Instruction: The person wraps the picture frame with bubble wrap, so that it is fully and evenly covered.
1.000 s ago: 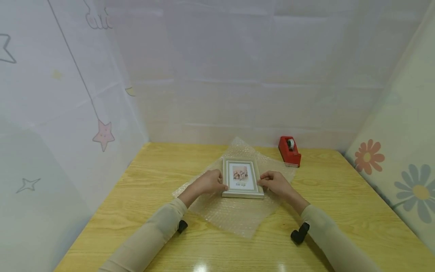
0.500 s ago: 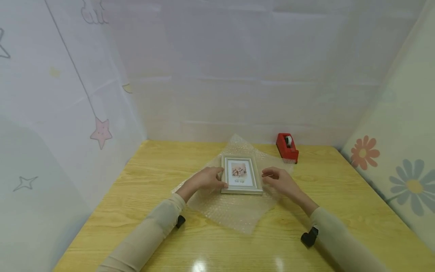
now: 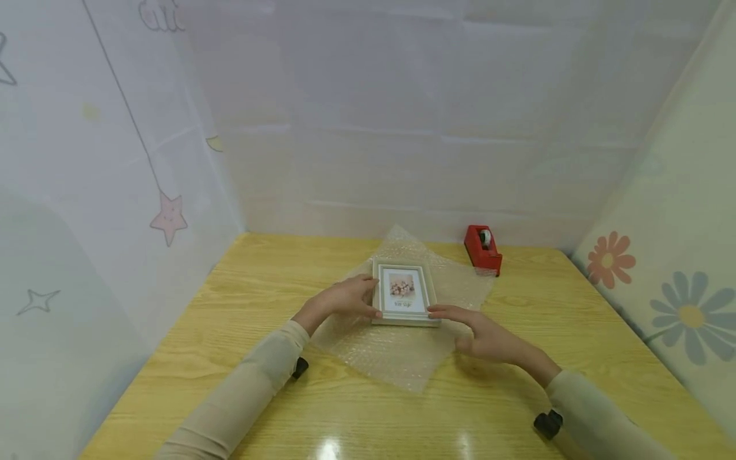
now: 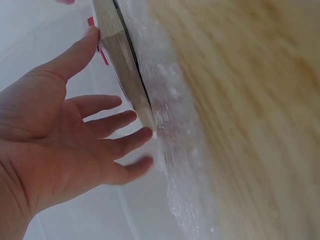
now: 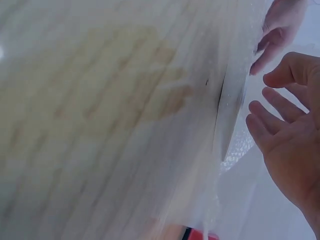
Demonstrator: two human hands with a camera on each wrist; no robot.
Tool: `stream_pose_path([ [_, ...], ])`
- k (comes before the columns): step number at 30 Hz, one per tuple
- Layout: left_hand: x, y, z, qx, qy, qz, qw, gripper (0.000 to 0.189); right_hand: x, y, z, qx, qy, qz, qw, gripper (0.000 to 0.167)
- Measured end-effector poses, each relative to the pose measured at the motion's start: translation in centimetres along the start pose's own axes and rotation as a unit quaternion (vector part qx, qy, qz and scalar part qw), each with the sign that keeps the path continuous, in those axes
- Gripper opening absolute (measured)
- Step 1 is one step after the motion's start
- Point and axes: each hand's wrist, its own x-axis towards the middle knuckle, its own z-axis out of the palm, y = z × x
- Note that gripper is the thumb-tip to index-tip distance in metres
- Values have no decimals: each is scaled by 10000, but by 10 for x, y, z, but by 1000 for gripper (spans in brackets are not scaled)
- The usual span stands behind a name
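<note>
Fingers (image 4: 127,142) of the left hand (image 3: 345,299) lie straight and spread, tips touching the left edge of the frame (image 3: 402,296); I see no curl round it, only contact along the side, thumb up at the far corner in the left wrist view. Right hand (image 3: 489,335) is flat too, fingers stretched out and relaxed, holding nothing, fingertips near the frame's near right corner; whether they touch it I cannot tell from the head view, and the right wrist view shows them just apart from the edge. Frame lies flat, picture side up, on the bubble wrap (image 3: 402,354), toward the sheet's far half. Wrap is spread on the table (image 3: 247,300), one corner pointing at me. Red tape dispenser (image 3: 483,249) sits beyond the wrap's right corner, near the back wall, apart from both hands. Both sleeves are beige.
</note>
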Motion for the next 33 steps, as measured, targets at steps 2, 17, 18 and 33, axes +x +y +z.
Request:
stream_pose_path([
  [2, 0, -1, -1, 95, -72, -22, 9999, 92, -1, -4, 3, -128, -128, -64, 9998, 82],
  [17, 0, -16, -1, -399, -527, 175, 9977, 90, 0, -19, 23, -362, -650, -340, 9966, 77],
  [18, 0, -17, -1, -412, -524, 164, 9976, 90, 1, -20, 23, -402, -647, -353, 9965, 76],
  [33, -4, -11, -4, -428, -402, 82, 9982, 91, 11, -26, 25, -586, -887, -395, 9936, 58],
])
